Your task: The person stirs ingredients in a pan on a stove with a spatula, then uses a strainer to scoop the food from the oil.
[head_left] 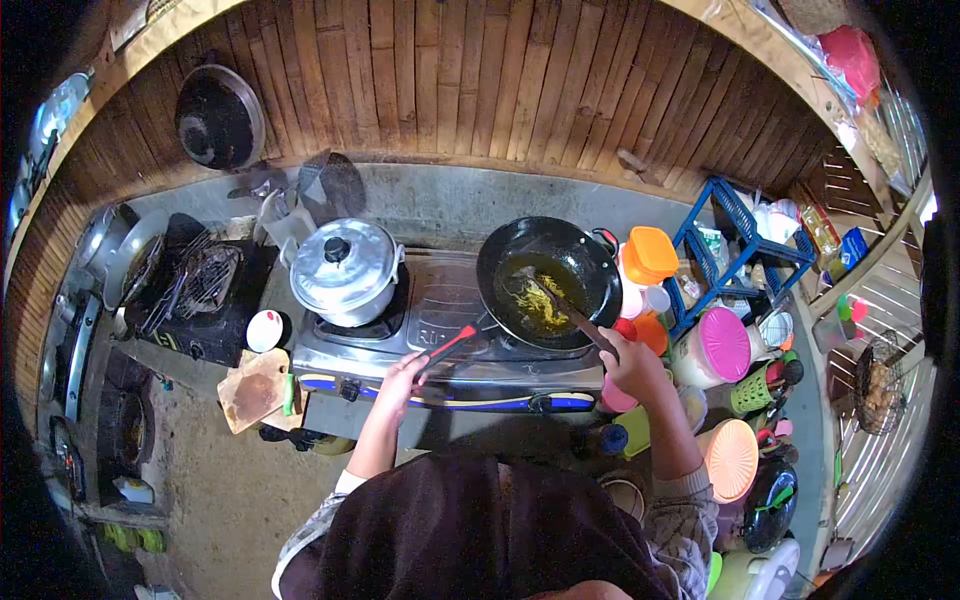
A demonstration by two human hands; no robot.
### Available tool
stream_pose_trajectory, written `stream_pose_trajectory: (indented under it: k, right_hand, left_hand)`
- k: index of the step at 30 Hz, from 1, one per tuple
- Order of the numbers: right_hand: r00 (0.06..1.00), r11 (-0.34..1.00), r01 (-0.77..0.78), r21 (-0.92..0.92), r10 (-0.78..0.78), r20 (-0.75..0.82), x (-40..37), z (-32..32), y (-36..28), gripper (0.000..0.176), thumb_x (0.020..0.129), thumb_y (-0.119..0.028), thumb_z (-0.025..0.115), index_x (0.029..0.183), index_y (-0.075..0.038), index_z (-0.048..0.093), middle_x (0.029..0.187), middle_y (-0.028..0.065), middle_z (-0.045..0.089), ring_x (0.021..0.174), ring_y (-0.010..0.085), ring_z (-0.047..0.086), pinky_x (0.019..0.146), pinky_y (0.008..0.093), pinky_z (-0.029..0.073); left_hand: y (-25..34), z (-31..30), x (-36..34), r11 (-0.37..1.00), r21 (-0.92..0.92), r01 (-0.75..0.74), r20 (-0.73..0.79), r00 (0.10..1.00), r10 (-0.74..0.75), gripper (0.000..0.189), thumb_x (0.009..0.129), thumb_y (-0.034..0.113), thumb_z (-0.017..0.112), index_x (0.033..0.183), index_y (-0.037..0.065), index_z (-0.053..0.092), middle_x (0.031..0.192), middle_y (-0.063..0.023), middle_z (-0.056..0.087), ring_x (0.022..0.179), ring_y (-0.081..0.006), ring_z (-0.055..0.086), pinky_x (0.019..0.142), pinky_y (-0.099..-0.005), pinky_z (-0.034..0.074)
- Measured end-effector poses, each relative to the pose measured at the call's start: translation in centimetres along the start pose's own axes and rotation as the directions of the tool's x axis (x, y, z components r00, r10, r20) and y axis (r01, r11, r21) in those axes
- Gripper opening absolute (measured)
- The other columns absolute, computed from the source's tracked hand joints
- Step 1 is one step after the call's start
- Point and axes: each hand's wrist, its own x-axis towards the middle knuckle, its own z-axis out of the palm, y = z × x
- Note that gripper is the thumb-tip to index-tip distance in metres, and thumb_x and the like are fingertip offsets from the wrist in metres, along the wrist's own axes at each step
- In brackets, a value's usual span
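Note:
A black wok point(497, 262) sits on the right side of the gas stove point(440, 300), with yellowish shredded food point(538, 305) in oil at its bottom. My left hand point(403, 380) is closed around the wok's long red and dark handle point(449, 346), which points toward me at the lower left. From the right, my right hand point(632, 364) grips a brown wooden spatula point(583, 322); its far end dips into the food. A lidded aluminium pot point(345, 272) stands on the left burner.
Plastic containers, among them an orange tub point(650, 255) and a pink-lidded one point(724, 345), crowd the wok's right side beside a blue rack point(735, 250). Left of the stove are a cutting board point(255, 392) with a green-handled knife point(289, 394) and a white bowl point(264, 331).

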Motion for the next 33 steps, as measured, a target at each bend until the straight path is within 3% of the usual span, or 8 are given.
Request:
stream_pose_trajectory:
  k: [3,5,12,14,24,27,29,33]
  right_hand:
    - [0.999,0.996,0.025,0.083,-0.021,-0.050,1.0,1.4,0.7,0.040,0.080,-0.025,0.052,0.118,-0.013,0.047,0.078,0.0232,0.059,0.073,0.0391,0.058,0.068,0.0485,0.046]
    - [0.998,0.994,-0.041,0.102,0.047,-0.052,1.5,1.5,0.2,0.037,0.078,-0.015,0.056,0.113,-0.005,0.049,0.083,0.0235,0.059,0.076,0.0385,0.058,0.066,0.0455,0.046]
    - [0.994,0.994,0.016,0.108,-0.004,-0.112,1.0,2.0,1.8,0.036,0.078,-0.013,0.055,0.112,-0.004,0.050,0.083,0.0237,0.059,0.078,0.0387,0.058,0.068,0.0446,0.045]
    - [0.993,0.985,0.036,0.169,-0.016,-0.115,0.5,2.3,2.9,0.040,0.077,-0.018,0.056,0.115,-0.010,0.049,0.079,0.0233,0.059,0.074,0.0394,0.058,0.067,0.0476,0.046]
    - [0.995,0.996,0.028,0.081,-0.019,-0.102,-4.1,-1.7,0.9,0.039,0.077,-0.016,0.056,0.115,-0.011,0.052,0.079,0.0218,0.060,0.072,0.0391,0.059,0.068,0.0458,0.047]
    - [0.997,0.996,-0.069,0.056,0.071,-0.032,-5.5,-3.5,-0.5,0.038,0.078,-0.019,0.055,0.116,-0.017,0.052,0.078,0.0217,0.060,0.071,0.0395,0.059,0.066,0.0475,0.047]
    - [0.956,0.961,-0.277,-0.007,0.277,0.093,-6.4,-4.5,-1.1,0.040,0.076,-0.017,0.057,0.115,-0.011,0.053,0.091,0.0222,0.059,0.082,0.0387,0.057,0.075,0.0429,0.045]
    - [0.991,0.989,-0.133,-0.064,0.133,-0.002,-8.2,-5.1,0.2,0.036,0.079,-0.025,0.053,0.115,-0.023,0.053,0.076,0.0206,0.060,0.070,0.0384,0.059,0.063,0.0486,0.047]
  left_hand:
    - [0.1,0.1,-0.1,1.000,0.008,0.003,-0.005,1.000,-0.003,0.031,0.081,0.025,0.058,0.103,0.005,0.051,0.056,0.0037,0.043,0.045,-0.0038,0.030,0.041,-0.0183,0.022]
    - [-0.2,0.0,0.0,1.000,0.007,-0.021,-0.012,1.000,0.021,0.032,0.081,0.026,0.058,0.103,0.004,0.051,0.056,0.0035,0.042,0.045,-0.0038,0.030,0.041,-0.0183,0.022]
    - [0.1,0.1,-0.2,1.000,0.016,-0.017,0.006,1.000,0.017,0.030,0.081,0.026,0.057,0.101,0.004,0.051,0.056,0.0036,0.042,0.044,-0.0039,0.030,0.041,-0.0181,0.022]
    - [0.2,0.2,-0.3,0.999,0.031,-0.014,0.006,1.000,0.014,0.029,0.082,0.025,0.057,0.101,0.004,0.051,0.056,0.0036,0.042,0.045,-0.0040,0.031,0.041,-0.0179,0.023]
    - [-0.3,-0.1,0.3,1.000,0.010,-0.025,0.016,1.000,0.025,0.020,0.083,0.025,0.055,0.095,0.009,0.053,0.053,0.0042,0.042,0.042,-0.0040,0.029,0.040,-0.0190,0.021]
    - [-0.2,-0.1,0.2,1.000,0.023,-0.015,0.010,1.000,0.015,0.021,0.083,0.024,0.054,0.097,0.008,0.052,0.053,0.0040,0.042,0.042,-0.0040,0.030,0.040,-0.0189,0.021]
    - [-0.2,-0.1,0.1,1.000,-0.009,-0.013,0.032,0.999,0.013,0.019,0.082,0.024,0.056,0.091,0.007,0.052,0.056,0.0042,0.043,0.043,-0.0036,0.031,0.040,-0.0182,0.023]
    - [0.0,0.0,0.0,1.000,-0.004,-0.008,0.032,0.999,0.009,0.017,0.082,0.024,0.056,0.088,0.009,0.053,0.055,0.0045,0.043,0.042,-0.0032,0.030,0.040,-0.0181,0.022]
